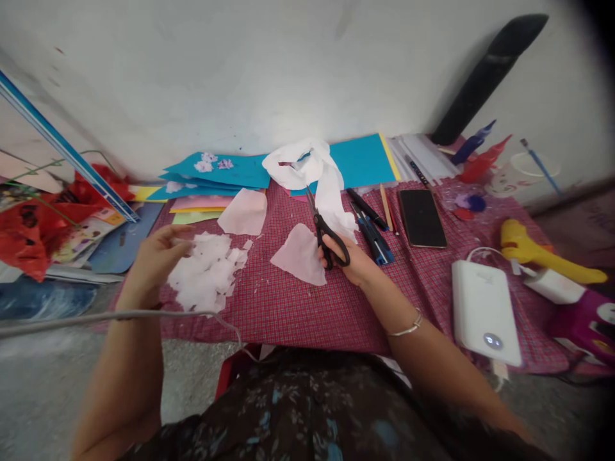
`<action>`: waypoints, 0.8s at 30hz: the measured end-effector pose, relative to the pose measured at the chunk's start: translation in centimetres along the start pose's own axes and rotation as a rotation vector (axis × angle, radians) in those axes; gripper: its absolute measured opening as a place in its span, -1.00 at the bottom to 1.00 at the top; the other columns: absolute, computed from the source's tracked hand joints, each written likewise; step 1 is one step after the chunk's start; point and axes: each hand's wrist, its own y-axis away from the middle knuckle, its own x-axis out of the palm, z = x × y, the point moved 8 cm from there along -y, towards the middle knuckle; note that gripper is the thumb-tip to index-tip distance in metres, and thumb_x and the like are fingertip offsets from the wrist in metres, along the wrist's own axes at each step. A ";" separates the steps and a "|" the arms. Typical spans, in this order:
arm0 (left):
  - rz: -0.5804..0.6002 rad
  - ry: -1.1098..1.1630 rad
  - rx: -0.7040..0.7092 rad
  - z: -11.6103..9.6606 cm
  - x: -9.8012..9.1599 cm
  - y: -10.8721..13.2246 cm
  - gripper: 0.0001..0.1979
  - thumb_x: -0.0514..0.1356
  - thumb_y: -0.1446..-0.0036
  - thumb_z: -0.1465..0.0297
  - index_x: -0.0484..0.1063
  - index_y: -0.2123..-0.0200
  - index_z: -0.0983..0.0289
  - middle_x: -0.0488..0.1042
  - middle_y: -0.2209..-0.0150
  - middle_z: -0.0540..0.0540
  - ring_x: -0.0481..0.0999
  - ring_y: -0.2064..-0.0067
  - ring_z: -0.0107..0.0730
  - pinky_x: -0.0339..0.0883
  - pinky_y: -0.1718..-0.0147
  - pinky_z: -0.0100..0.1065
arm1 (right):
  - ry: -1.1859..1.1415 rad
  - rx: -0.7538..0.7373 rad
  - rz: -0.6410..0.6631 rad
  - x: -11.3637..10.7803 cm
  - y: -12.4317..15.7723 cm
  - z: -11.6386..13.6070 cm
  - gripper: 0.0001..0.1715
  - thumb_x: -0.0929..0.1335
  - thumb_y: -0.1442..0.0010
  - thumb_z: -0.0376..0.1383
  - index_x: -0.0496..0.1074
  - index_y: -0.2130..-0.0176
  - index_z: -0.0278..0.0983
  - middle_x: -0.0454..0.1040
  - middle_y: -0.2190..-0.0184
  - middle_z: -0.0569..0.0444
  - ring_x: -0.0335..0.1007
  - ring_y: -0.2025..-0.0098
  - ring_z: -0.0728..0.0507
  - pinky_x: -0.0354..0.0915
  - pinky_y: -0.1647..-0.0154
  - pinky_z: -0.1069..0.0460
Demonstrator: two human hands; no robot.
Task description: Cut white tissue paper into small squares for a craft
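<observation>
My right hand (pixel 353 259) is closed around the handles of black scissors (pixel 323 232), whose slightly parted blades point away toward the wall. Beneath and beside the scissors lies a pale, rounded piece of paper (pixel 300 256). My left hand (pixel 156 259) is at the left edge of a heap of small white scraps (pixel 204 272), its thumb and fingers bent toward each other. Something whitish shows between those fingertips, too small and blurred to name. Another pale piece (pixel 245 212) rests behind the heap. A long white strip (pixel 329 186) lies loosely looped beyond the scissors.
Blue sheets (pixel 240 168) bearing small pale paper flowers (pixel 206 163) lie along the wall. To the right are a blue cutter (pixel 372 237), a phone (pixel 423 218), a white power bank (pixel 485 307) and a yellow tool (pixel 548 253). A grey cable (pixel 144 314) crosses my left wrist area.
</observation>
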 end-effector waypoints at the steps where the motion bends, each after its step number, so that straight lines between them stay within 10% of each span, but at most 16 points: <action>1: -0.017 -0.081 0.012 0.5 -1.0 0.5 -0.59 0.25 0.09 0.21 0.48 0.11 0.15 0.47 0.47 0.00 0.48 0.40 -0.20 0.37 0.42 -0.21 | 0.002 0.005 0.000 0.0 0.0 0.0 -0.44 0.45 -0.06 0.14 0.36 0.25 -0.26 0.43 0.47 0.16 0.33 0.51 0.00 0.22 0.48 0.06; 7: -0.329 -0.630 0.367 -2.8 -1.9 5.0 -0.74 0.16 -0.14 0.23 0.45 0.07 0.00 0.51 -0.01 0.12 0.35 -0.21 0.23 0.13 -0.15 0.32 | 0.031 -0.012 0.010 0.5 0.1 0.6 -0.42 0.45 -0.05 0.16 0.34 0.27 -0.25 0.41 0.47 0.15 0.31 0.51 0.00 0.19 0.48 0.05; 14: 0.148 -0.356 0.578 -9.0 10.5 8.1 -0.59 0.10 -0.24 0.16 0.44 -0.04 0.26 0.53 -0.04 0.24 0.48 -0.09 0.00 0.31 -0.12 0.02 | 0.148 -0.230 -0.045 0.1 4.4 4.3 -0.53 0.39 -0.19 0.09 0.38 0.13 -0.21 0.38 0.42 0.14 0.30 0.44 -0.03 0.25 0.35 -0.01; 24: 0.453 0.171 0.198 -7.8 21.4 0.6 -0.22 0.24 0.00 0.37 0.17 -0.31 0.36 0.45 0.42 0.02 0.38 0.47 -0.39 0.22 0.51 -0.38 | 0.266 -0.011 0.008 -1.6 14.7 1.7 -0.42 0.40 -0.21 0.07 0.35 -0.08 -0.17 0.41 0.36 0.09 0.32 0.40 -0.08 0.27 0.31 -0.02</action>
